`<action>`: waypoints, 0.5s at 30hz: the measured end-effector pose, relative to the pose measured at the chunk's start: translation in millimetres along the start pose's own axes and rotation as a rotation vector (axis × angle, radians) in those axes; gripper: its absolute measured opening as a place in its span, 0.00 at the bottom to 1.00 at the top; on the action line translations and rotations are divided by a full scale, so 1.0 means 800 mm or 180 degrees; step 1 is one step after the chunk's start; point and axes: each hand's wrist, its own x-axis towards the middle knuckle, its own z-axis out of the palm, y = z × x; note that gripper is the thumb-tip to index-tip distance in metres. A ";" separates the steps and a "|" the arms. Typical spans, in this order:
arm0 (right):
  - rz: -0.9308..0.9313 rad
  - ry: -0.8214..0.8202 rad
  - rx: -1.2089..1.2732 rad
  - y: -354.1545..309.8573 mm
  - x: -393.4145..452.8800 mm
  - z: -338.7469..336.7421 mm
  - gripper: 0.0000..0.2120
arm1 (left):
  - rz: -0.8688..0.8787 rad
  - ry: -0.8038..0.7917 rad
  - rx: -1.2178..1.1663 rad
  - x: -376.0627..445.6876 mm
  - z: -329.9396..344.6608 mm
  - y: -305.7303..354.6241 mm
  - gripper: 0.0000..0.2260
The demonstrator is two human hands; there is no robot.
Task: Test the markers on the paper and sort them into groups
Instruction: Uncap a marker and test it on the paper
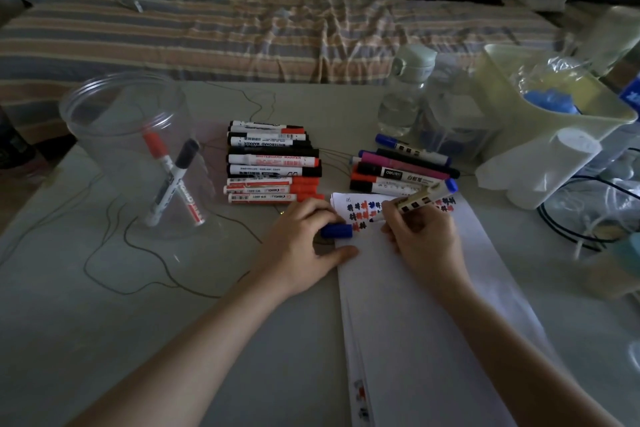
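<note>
The long white paper sheet [433, 305] lies along the table's near edge, steadied by the left hand [304, 243] pinching a blue cap [336, 230] while the right hand [424, 236] grips the uncapped blue marker [412, 202], tip on paper to test it.

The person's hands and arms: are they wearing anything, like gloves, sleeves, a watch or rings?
Nothing is worn that the head view shows. The left hand and right hand are bare, without gloves, and both forearms are uncovered down to the bottom of the picture, so no sleeves appear. No watch, bracelet or ring is visible, though the dim light could hide something small.
</note>
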 end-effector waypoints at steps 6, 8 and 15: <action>-0.0154 -0.0105 -0.0182 0.002 0.000 0.002 0.09 | -0.0029 0.0060 -0.0048 0.001 0.003 -0.002 0.23; -0.0235 -0.0077 -0.0297 0.003 -0.001 0.003 0.10 | -0.0027 0.0057 -0.0061 0.001 0.004 -0.002 0.23; -0.0190 0.0045 -0.0252 0.006 0.001 0.001 0.10 | -0.0046 0.0033 -0.0032 0.001 0.003 -0.002 0.24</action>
